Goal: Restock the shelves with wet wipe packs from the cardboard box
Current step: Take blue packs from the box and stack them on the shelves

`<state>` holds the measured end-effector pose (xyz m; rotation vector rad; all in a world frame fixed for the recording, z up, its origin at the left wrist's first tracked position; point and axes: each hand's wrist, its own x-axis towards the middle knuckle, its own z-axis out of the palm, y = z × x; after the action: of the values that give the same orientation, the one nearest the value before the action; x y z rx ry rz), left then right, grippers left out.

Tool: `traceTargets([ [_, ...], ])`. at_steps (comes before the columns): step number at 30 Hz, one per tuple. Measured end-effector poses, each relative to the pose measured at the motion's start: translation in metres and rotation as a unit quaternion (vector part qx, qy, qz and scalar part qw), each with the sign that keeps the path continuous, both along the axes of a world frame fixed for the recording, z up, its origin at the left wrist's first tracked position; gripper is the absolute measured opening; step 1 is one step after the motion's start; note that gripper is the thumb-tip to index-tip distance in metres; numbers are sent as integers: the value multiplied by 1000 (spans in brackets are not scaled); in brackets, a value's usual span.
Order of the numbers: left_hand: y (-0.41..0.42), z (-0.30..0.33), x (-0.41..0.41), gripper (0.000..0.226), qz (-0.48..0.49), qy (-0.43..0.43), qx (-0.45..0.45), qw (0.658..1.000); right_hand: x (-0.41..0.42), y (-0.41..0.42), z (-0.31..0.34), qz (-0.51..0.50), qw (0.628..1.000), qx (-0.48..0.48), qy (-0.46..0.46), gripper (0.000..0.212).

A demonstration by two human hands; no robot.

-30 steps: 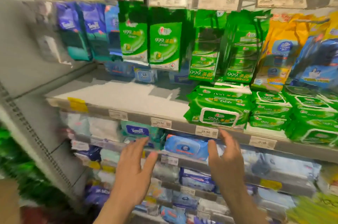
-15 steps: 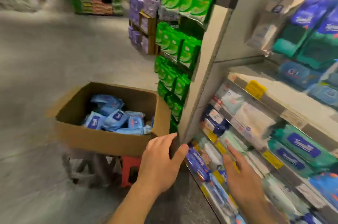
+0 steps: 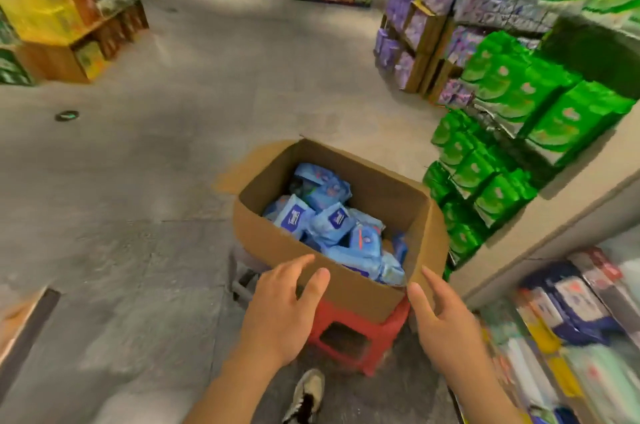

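Observation:
An open cardboard box (image 3: 277, 243) sits on a red plastic stool (image 3: 360, 337) in the aisle, holding several blue wet wipe packs (image 3: 332, 222). My left hand (image 3: 280, 309) hovers in front of the box's near wall with fingers spread and empty. Just off the box's near right corner, my right hand (image 3: 440, 319) is held with fingers straight and holds nothing. Neither hand touches a pack. The shelves (image 3: 571, 312) with stocked packs run along the lower right.
Green packs (image 3: 502, 132) fill the shelf end just right of the box. Purple packs (image 3: 426, 8) stand further back. A yellow and orange stack (image 3: 45, 8) stands far left. My shoe (image 3: 306, 392) is on the grey floor below the stool.
My view swung left from the shelf face to the aisle and box. Both hands left the shelf and came in close to the box's near edge.

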<state>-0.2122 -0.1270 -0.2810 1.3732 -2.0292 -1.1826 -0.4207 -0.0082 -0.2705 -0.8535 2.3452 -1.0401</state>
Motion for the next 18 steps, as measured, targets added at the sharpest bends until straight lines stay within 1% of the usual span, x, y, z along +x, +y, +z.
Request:
traceTargets([
  [2, -31, -6, -7, 92, 10, 0, 12, 1000, -9, -32, -12, -3, 1000, -8, -20, 49],
  [3, -46, -7, -11, 91, 10, -6, 20, 1000, -15, -47, -17, -3, 999, -9, -31, 49],
  [6, -93, -5, -28, 72, 12, -10, 47, 999, -38, -88, -28, -7, 997, 8, -70, 50],
  [8, -123, -1, -41, 60, 13, -7, 70, 997, -54, -112, -38, -9, 996, 0, -89, 50],
  [10, -149, 2, -55, 62, 8, -7, 92, 996, -68, -133, -47, -11, 994, -3, -111, 50],
  [13, -182, 0, -79, 65, 10, -22, 109, 994, -85, -160, -63, -7, 991, 22, -131, 51],
  [14, -190, -4, -85, 60, 20, -25, 122, 992, -90, -168, -69, -8, 991, 31, -133, 53],
  [17, -210, -20, -98, 34, 58, -38, 182, 981, -98, -185, -81, 2, 988, 59, -141, 57],
  [18, -216, -28, -103, 31, 67, -46, 201, 976, -100, -190, -84, 14, 988, 74, -135, 58],
])
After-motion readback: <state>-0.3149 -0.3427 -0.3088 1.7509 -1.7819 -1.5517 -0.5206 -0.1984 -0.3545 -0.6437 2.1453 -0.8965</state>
